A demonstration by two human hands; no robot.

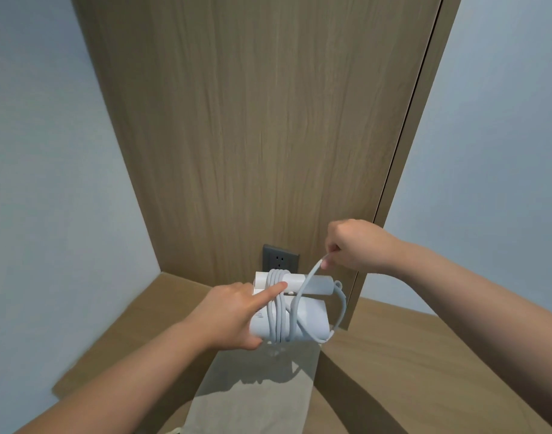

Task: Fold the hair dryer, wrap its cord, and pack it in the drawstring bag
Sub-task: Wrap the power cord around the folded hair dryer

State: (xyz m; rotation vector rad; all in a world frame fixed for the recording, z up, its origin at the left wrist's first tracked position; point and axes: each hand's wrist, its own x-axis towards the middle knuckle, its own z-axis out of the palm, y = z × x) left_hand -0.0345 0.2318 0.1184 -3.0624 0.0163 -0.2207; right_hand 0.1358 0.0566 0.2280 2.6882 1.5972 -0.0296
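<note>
A white folded hair dryer (310, 317) is held above the wooden shelf in my left hand (234, 317), whose index finger presses on the wound turns. Several loops of its pale grey cord (276, 308) circle the body. My right hand (351, 245) pinches the free length of cord up and to the right of the dryer, and a loose loop hangs off the dryer's right end. The beige drawstring bag (252, 399) lies flat on the shelf below the dryer, its drawstring just showing at the bottom edge.
A dark wall socket (280, 257) sits in the wooden back panel (252, 120) just behind the dryer. The wooden shelf (409, 371) runs left and right, between pale walls on both sides.
</note>
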